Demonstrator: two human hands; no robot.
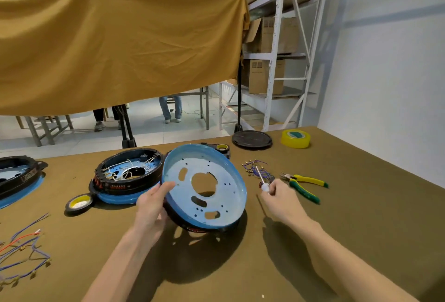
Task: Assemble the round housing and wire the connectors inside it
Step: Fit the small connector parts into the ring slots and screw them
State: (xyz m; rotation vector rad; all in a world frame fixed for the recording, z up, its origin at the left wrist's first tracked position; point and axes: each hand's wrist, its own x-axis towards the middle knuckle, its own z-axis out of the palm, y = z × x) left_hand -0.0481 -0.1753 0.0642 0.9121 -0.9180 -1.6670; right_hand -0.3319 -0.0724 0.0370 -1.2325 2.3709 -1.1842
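**Tilting the blue housing up to look inside**

The left hand [154,208] is gripping the near-left rim of the round blue housing [216,195], with the thumb lying over the edge. It is holding the housing tipped up off the brown surface [337,241], in the middle and close to the person. The near edge is sitting low and the far edge is lifted, so the open side is facing up and toward the person. I think this is so the holes in the flat bottom are easy to see. The housing is round, so it has no long side.

The right hand [277,195] is just to the right of it, not touching it. Its fingers are pinching the white handle of a thin screwdriver [261,177], which is pointing far and a bit left. It looks ready for a screw.

Near left, loose wires [26,251] are lying waiting. A little farther, more small wires [256,169] and yellow-green pliers [305,185] are lying to the right. To the left, a second housing [127,176] with wires already inside is sitting flat. Far right, a yellow tape roll [295,138] is resting.
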